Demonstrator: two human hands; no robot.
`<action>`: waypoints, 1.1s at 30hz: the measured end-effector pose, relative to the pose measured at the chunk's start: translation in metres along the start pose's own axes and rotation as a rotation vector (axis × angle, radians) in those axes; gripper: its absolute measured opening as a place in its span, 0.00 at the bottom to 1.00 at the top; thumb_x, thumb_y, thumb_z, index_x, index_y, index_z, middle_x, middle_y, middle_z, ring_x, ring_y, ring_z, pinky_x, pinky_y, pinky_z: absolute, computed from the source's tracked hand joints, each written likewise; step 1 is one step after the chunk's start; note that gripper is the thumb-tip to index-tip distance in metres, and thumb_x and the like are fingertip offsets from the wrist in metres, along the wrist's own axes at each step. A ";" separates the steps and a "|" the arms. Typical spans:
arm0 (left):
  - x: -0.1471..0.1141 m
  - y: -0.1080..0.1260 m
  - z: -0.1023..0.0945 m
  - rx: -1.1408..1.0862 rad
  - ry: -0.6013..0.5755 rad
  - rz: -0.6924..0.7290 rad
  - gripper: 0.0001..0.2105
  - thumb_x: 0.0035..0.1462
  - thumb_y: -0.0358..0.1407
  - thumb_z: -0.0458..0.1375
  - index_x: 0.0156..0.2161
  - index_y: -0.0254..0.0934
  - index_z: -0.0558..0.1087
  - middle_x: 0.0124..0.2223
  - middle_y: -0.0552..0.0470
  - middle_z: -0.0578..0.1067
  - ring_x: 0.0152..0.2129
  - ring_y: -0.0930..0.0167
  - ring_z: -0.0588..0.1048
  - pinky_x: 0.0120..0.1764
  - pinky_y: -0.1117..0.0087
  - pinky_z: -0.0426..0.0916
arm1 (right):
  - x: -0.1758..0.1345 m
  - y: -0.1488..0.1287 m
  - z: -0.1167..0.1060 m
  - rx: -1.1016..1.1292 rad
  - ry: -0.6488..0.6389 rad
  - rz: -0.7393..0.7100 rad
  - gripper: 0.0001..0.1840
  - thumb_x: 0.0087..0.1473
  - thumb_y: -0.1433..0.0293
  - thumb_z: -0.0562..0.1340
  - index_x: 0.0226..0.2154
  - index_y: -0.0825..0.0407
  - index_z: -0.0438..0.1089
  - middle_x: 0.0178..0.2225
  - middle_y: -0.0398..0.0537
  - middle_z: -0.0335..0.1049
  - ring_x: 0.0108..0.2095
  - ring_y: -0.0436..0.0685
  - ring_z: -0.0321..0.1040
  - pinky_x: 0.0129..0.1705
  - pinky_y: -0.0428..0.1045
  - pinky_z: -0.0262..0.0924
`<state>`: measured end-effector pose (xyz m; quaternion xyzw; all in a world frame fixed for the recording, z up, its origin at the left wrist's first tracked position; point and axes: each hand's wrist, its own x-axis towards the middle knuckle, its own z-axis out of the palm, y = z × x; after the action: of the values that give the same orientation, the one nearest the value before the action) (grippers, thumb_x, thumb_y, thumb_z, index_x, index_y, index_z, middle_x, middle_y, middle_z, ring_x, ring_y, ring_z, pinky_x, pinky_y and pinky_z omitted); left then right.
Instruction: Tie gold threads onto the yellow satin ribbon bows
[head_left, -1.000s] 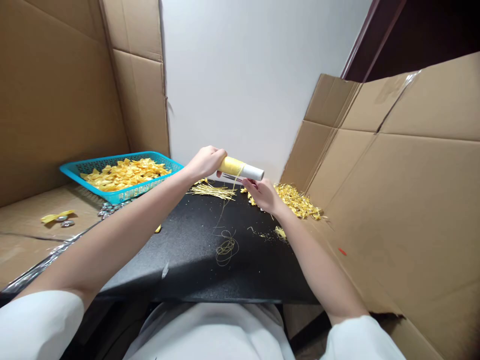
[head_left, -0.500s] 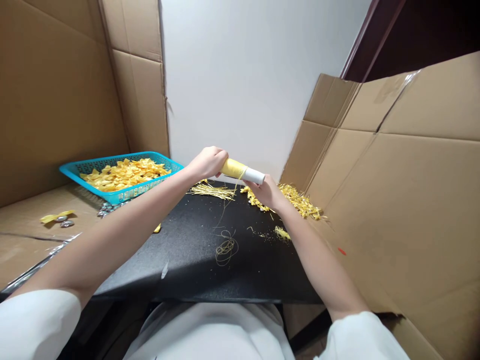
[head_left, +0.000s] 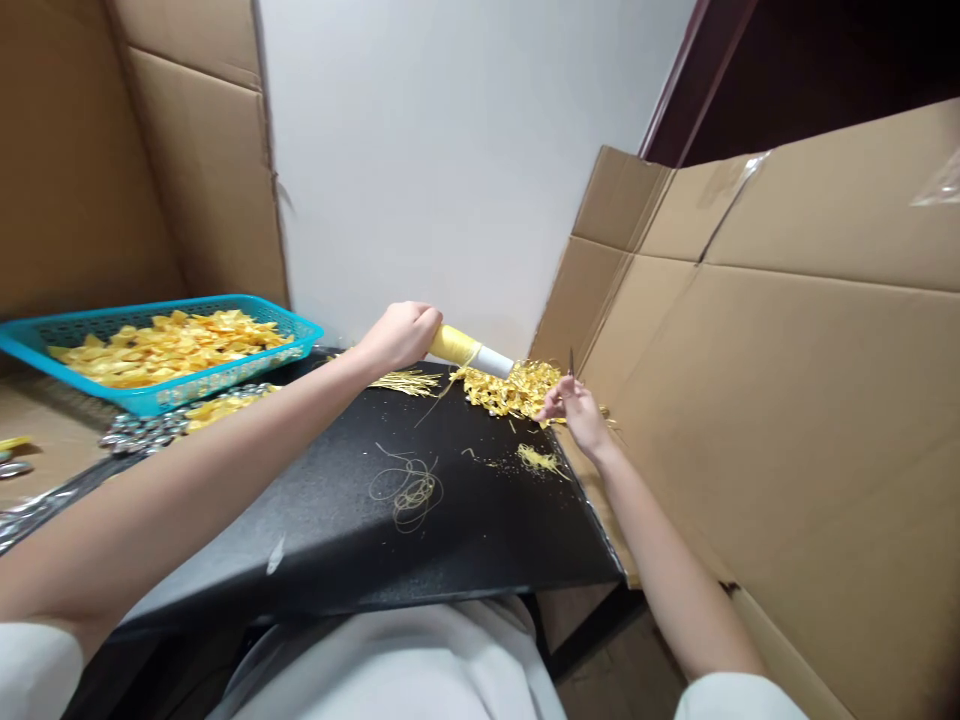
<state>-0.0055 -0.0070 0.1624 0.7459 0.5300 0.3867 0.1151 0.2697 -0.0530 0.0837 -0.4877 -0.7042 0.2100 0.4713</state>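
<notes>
My left hand (head_left: 411, 335) is closed around the wide end of a cone of yellow thread (head_left: 454, 345), held above the far part of the table. The cone's bare white tip points right, and a loose strand hangs from it over a bundle of cut yellow strands (head_left: 409, 382). To the right, apart from the cone, my right hand (head_left: 574, 408) grips a small tool with a dark pointed blade (head_left: 571, 362) sticking up; its handle is hidden in the fingers. Beside that hand lies a heap of shiny yellow ribbon pieces (head_left: 510, 392).
A blue basket (head_left: 161, 400) of yellow bows stands at left, with silvery beads (head_left: 142, 432) before it. Tangled thread (head_left: 414, 497) and a small clump of yellow scraps (head_left: 538, 458) lie on the black table (head_left: 337, 540). Cardboard walls (head_left: 795, 400) rise on both sides.
My right hand has left the cone's white tip, moved right, and now shows a pointed tool. The left hand still holds the cone. The view has shifted to the right.
</notes>
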 end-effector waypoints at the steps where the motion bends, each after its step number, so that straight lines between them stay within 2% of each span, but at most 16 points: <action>1: -0.002 0.004 0.011 0.006 -0.008 0.029 0.15 0.54 0.37 0.44 0.25 0.34 0.70 0.19 0.48 0.68 0.19 0.68 0.67 0.23 0.70 0.57 | -0.008 -0.006 0.001 0.065 0.008 0.012 0.30 0.50 0.40 0.54 0.31 0.51 0.61 0.31 0.49 0.70 0.30 0.55 0.72 0.33 0.51 0.67; 3: -0.006 0.012 0.036 -0.004 -0.045 0.083 0.16 0.55 0.36 0.43 0.25 0.34 0.70 0.20 0.48 0.69 0.20 0.68 0.68 0.24 0.70 0.58 | -0.021 -0.020 0.006 0.110 0.035 -0.039 0.27 0.43 0.47 0.66 0.34 0.50 0.61 0.42 0.51 0.70 0.36 0.57 0.73 0.36 0.51 0.68; 6: -0.012 0.028 0.073 -0.131 -0.158 0.088 0.19 0.59 0.39 0.41 0.27 0.33 0.71 0.20 0.47 0.71 0.21 0.67 0.71 0.25 0.70 0.60 | -0.031 -0.033 -0.001 0.045 0.201 -0.136 0.18 0.47 0.56 0.65 0.31 0.50 0.59 0.47 0.53 0.70 0.37 0.55 0.72 0.37 0.51 0.69; 9: -0.011 0.043 0.102 -0.298 -0.317 0.069 0.26 0.62 0.48 0.36 0.39 0.31 0.71 0.24 0.47 0.76 0.19 0.67 0.72 0.27 0.69 0.64 | -0.022 -0.027 -0.039 -0.064 0.293 -0.111 0.15 0.48 0.60 0.64 0.27 0.51 0.59 0.44 0.54 0.72 0.32 0.52 0.71 0.34 0.50 0.68; 12: -0.009 0.049 0.115 -0.281 -0.391 0.077 0.28 0.60 0.54 0.38 0.45 0.31 0.68 0.33 0.44 0.79 0.20 0.68 0.74 0.31 0.67 0.66 | 0.000 -0.010 -0.098 -0.214 0.262 0.034 0.13 0.45 0.64 0.65 0.29 0.53 0.61 0.33 0.50 0.72 0.28 0.52 0.70 0.32 0.49 0.67; 15: -0.013 0.041 0.111 -0.136 -0.369 0.147 0.23 0.58 0.52 0.45 0.40 0.34 0.70 0.36 0.43 0.79 0.27 0.65 0.76 0.34 0.67 0.66 | 0.023 0.009 -0.146 -0.467 0.284 0.164 0.12 0.43 0.70 0.65 0.28 0.53 0.60 0.29 0.46 0.70 0.26 0.51 0.68 0.30 0.47 0.65; 17: -0.019 0.028 0.103 -0.040 -0.343 0.184 0.21 0.57 0.51 0.47 0.38 0.35 0.70 0.36 0.44 0.79 0.31 0.62 0.76 0.34 0.66 0.65 | 0.033 0.021 -0.162 -0.733 0.257 0.280 0.11 0.43 0.72 0.65 0.27 0.53 0.60 0.27 0.46 0.68 0.27 0.52 0.67 0.31 0.47 0.63; 20: -0.030 0.003 0.084 0.048 -0.320 0.192 0.18 0.54 0.49 0.49 0.39 0.37 0.70 0.40 0.45 0.79 0.32 0.63 0.75 0.33 0.67 0.65 | 0.039 0.041 -0.161 -0.978 0.140 0.444 0.09 0.44 0.72 0.65 0.26 0.54 0.62 0.26 0.47 0.67 0.30 0.54 0.67 0.33 0.47 0.60; 23: -0.038 -0.026 0.064 0.107 -0.320 0.154 0.16 0.53 0.49 0.51 0.36 0.38 0.71 0.40 0.47 0.79 0.30 0.64 0.75 0.32 0.68 0.64 | 0.038 0.063 -0.149 -0.998 0.076 0.510 0.07 0.45 0.73 0.65 0.25 0.55 0.64 0.26 0.48 0.67 0.29 0.54 0.67 0.32 0.47 0.59; 27: -0.042 -0.066 0.041 0.090 -0.277 0.062 0.15 0.49 0.49 0.53 0.32 0.39 0.72 0.35 0.49 0.79 0.28 0.65 0.73 0.30 0.69 0.62 | 0.037 0.082 -0.143 -1.010 0.064 0.525 0.08 0.46 0.71 0.66 0.27 0.56 0.66 0.27 0.50 0.69 0.30 0.55 0.68 0.33 0.48 0.59; 30: -0.047 -0.092 0.032 0.076 -0.250 -0.006 0.13 0.47 0.47 0.55 0.30 0.39 0.72 0.31 0.52 0.78 0.26 0.66 0.71 0.31 0.69 0.61 | 0.036 0.080 -0.148 -1.022 0.073 0.532 0.13 0.48 0.64 0.66 0.30 0.57 0.67 0.30 0.54 0.71 0.33 0.58 0.69 0.35 0.48 0.59; 33: -0.055 -0.112 0.028 0.085 -0.241 -0.035 0.12 0.48 0.47 0.56 0.29 0.40 0.72 0.25 0.55 0.75 0.24 0.67 0.69 0.30 0.70 0.61 | 0.019 0.070 -0.150 -0.982 0.173 0.509 0.19 0.57 0.57 0.58 0.35 0.58 0.66 0.36 0.61 0.72 0.38 0.60 0.70 0.37 0.49 0.59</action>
<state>-0.0722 -0.0029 0.0533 0.7818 0.5413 0.2693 0.1530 0.4327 -0.0297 0.1095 -0.8201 -0.5381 -0.0762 0.1791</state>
